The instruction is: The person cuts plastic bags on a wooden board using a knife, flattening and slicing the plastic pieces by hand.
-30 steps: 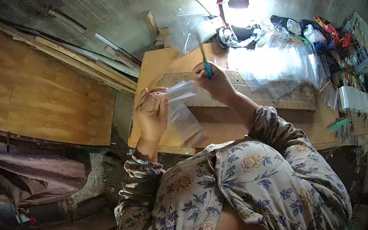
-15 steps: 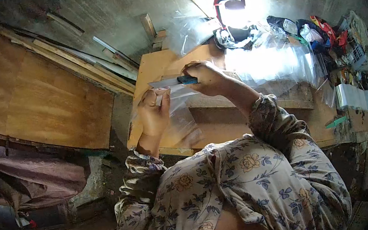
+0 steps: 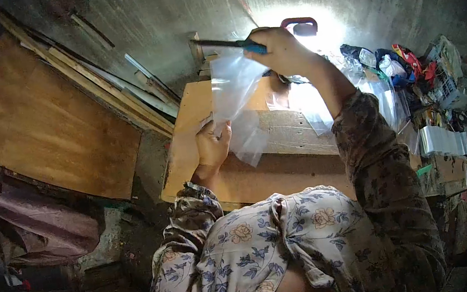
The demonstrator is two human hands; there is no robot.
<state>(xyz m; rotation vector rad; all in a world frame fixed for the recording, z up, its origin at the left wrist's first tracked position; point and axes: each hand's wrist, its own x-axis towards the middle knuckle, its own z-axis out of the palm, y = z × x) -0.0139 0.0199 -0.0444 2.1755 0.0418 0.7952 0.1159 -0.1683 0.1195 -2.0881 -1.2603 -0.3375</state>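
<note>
My left hand (image 3: 213, 144) pinches the lower part of a clear plastic sheet (image 3: 231, 86) over the left part of the table. My right hand (image 3: 280, 50) is raised near the lamp, its fingers wrapped round the blue handle of a knife (image 3: 254, 46). The dark blade points left, above the top of the plastic. The sheet stretches up from my left hand towards my right fingers; whether those fingers also grip it is hidden. More clear plastic (image 3: 251, 143) hangs beside my left hand.
A wooden board (image 3: 297, 131) lies on the table (image 3: 187, 111). Behind stands a bright lamp (image 3: 301, 22). To the right are clear plastic sheets, bundled bags (image 3: 392, 67), a grey basket (image 3: 453, 92) and a plastic stack (image 3: 444, 140). Planks (image 3: 112, 88) lean at the left.
My right hand has risen with the knife, away from my left hand. The plastic sheet now extends upward between them. My left hand has shifted slightly right and down.
</note>
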